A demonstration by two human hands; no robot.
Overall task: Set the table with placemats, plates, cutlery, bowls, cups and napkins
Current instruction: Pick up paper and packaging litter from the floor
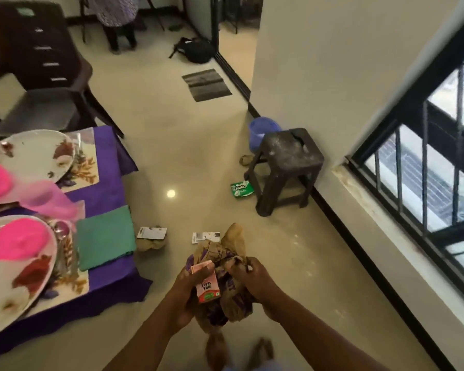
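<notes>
Left hand (184, 293) grips a small milkshake carton (207, 286) against a crumpled brown paper bag (229, 277); right hand (252, 282) pinches the bag's upper edge — both held over the floor, clear of the worktop (110, 194). On the purple-covered worktop at left: two floral plates (35, 156) on placemats (87, 167), each carrying a pink bowl (20, 241), a pink cup (48, 200) between them, and a green napkin (106, 236) near the edge. Cutlery (62, 231) lies beside the nearer plate — blurred.

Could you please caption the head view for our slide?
Both hands hold a crumpled paper bag and milkshake carton beside the set table.
</notes>
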